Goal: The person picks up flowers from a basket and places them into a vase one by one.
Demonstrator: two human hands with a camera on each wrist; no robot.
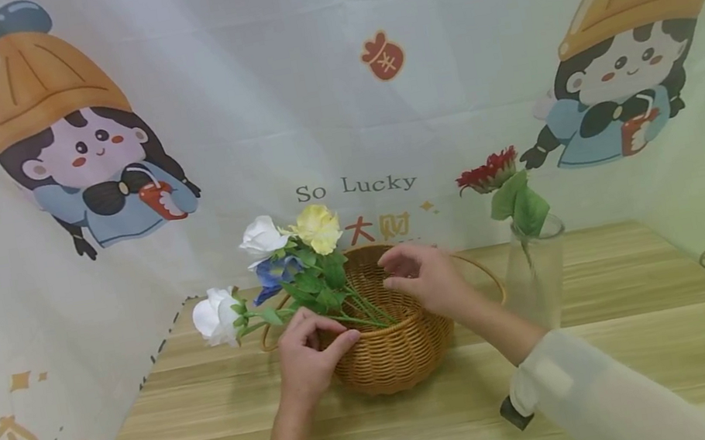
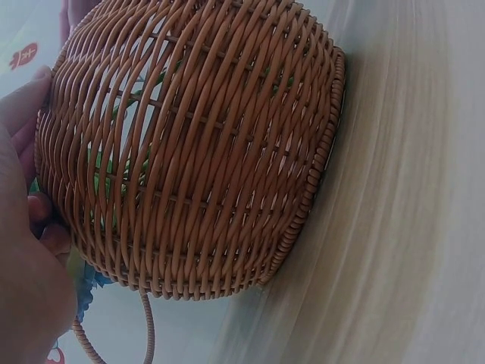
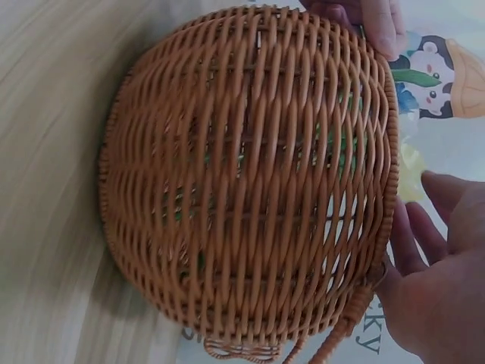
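A round woven wicker basket point(image 1: 395, 362) stands upright on the table. Its front left rim is where my left hand point(image 1: 308, 353) is, thumb and curled fingers gripping there, with a flower stem running beside the fingertips. My right hand point(image 1: 430, 281) is at the back right rim with bent fingers, nothing between fingers and thumb. Artificial flowers lean left out of the basket: a white rose point(image 1: 217, 318) lowest, another white rose point(image 1: 262, 238), a yellow flower point(image 1: 317, 228) and a blue flower point(image 1: 276, 277). Their green stems point(image 1: 372, 315) cross inside the basket.
A clear glass vase point(image 1: 543, 281) with a red flower point(image 1: 489, 172) stands right of the basket, close to my right forearm. The wicker handle point(image 1: 493, 274) sticks out at the basket's side. Printed cloth point(image 1: 474, 65) surrounds the wooden table point(image 1: 220, 432).
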